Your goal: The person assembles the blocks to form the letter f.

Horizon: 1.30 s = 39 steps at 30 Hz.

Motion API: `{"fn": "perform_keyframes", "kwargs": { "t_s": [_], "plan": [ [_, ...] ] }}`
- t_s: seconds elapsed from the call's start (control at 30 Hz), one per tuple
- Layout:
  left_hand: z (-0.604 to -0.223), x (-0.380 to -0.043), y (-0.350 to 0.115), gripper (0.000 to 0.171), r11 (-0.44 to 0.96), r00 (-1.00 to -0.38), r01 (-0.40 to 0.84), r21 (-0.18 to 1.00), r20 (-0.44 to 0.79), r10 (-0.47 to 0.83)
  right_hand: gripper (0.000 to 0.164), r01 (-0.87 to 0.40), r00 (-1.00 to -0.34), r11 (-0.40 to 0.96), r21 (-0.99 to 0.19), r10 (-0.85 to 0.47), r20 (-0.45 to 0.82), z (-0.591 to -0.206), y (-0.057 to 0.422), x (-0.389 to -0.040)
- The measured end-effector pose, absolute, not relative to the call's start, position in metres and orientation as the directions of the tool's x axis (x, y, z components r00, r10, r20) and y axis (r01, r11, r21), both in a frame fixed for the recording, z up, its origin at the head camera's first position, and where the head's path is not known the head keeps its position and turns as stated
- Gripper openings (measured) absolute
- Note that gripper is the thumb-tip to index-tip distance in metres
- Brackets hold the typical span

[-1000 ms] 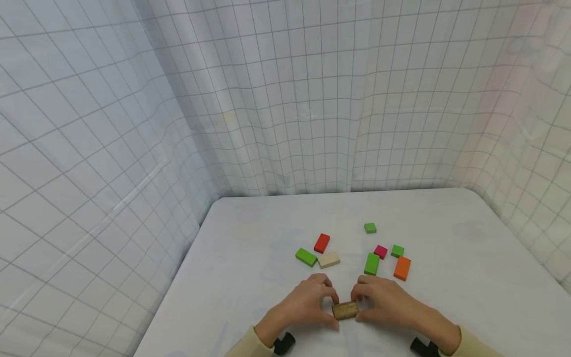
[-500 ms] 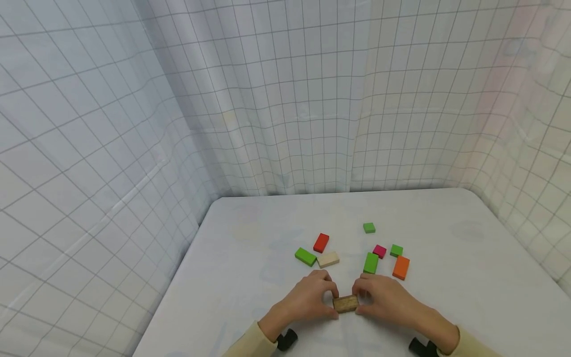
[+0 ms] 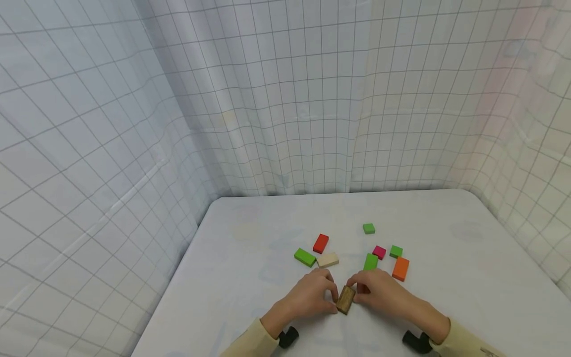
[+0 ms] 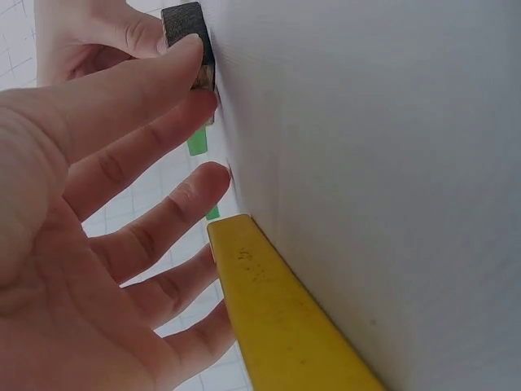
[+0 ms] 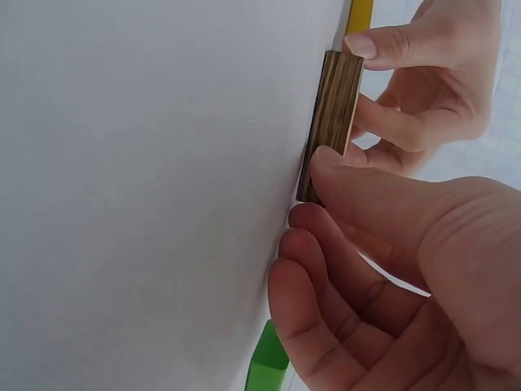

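A small brown wooden block point(image 3: 345, 299) with dark grain lies between my two hands near the front of the table. My left hand point(image 3: 310, 296) holds its left side with thumb and index finger; the other fingers of that hand are spread in the left wrist view. My right hand point(image 3: 383, 292) pinches the other side, its thumb against the grained face of the wooden block point(image 5: 332, 114) in the right wrist view. A yellow bar-shaped piece point(image 4: 285, 314) lies beside the left fingers in the left wrist view, hidden in the head view.
Beyond the hands lie a green block point(image 3: 305, 257), a red block point(image 3: 320, 243) and a cream block point(image 3: 327, 260). Farther right are another green block point(image 3: 371, 261), an orange block point(image 3: 400, 268), a magenta block point(image 3: 379, 252) and small green pieces point(image 3: 396, 251). White gridded curtains point(image 3: 285, 124) surround the table.
The brown block has turned from lying nearly crosswise to pointing mostly away, its right end swung to the far side. The right hand has moved slightly forward and left with it.
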<state>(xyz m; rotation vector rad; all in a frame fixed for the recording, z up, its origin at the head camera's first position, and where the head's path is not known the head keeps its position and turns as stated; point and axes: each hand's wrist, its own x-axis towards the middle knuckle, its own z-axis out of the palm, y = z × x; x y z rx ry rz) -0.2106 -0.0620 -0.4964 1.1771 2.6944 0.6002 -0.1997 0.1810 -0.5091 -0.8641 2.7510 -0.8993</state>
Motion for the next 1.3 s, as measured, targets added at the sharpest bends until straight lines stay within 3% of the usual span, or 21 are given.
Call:
{"fn": "perform_keyframes", "kwargs": {
  "t_s": [0.2,0.57,0.87,1.3],
  "plan": [
    [-0.496,-0.212,-0.059,0.021,0.629,-0.698,0.67,0.394,0.046,0.715,0.021,-0.456,-0.844,0.664,-0.592,-0.533,0.052,-0.507,0.178,-0.201],
    [-0.497,-0.211,-0.053,0.064,0.739,-0.775,0.603,0.302,-0.001,0.632,0.038,-0.45,-0.831,0.642,-0.62,-0.556,0.028,-0.505,0.178,-0.2],
    [-0.498,-0.211,-0.052,0.057,0.73,-0.767,0.603,0.323,-0.017,0.641,0.055,-0.401,-0.857,0.703,-0.587,-0.514,-0.029,-0.504,0.175,-0.194],
    [-0.5,-0.212,-0.051,0.056,0.73,-0.766,0.607,0.314,-0.012,0.643,0.052,-0.43,-0.871,0.736,-0.523,-0.492,0.025,-0.505,0.172,-0.188]
  ]
}}
